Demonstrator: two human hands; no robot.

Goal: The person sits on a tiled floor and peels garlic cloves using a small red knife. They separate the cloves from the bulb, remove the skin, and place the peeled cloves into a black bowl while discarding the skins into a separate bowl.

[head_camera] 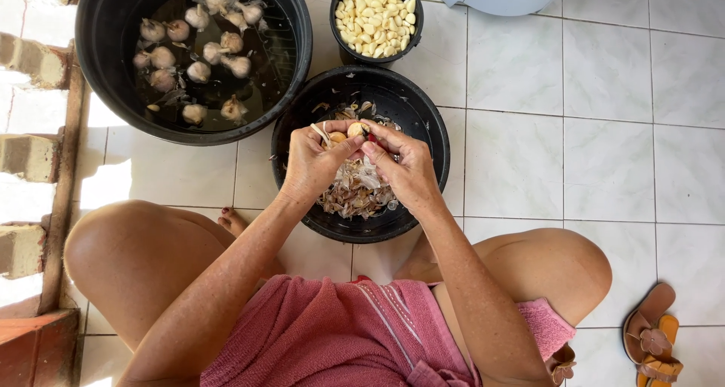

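Head view: your left hand (311,160) and right hand (404,168) are pinching one garlic clove (355,129), peeled cloves (376,17) filling a small bowl (340,46), many bulbs (198,71) soaking unpeeled.

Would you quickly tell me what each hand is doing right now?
Left hand: closed on a garlic clove over the bowl of skins.
Right hand: closed, fingertips on the same clove.

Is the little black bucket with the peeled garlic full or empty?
Nearly full. The small black bucket is heaped with pale peeled garlic cloves, which hide its bottom and reach close to the rim.
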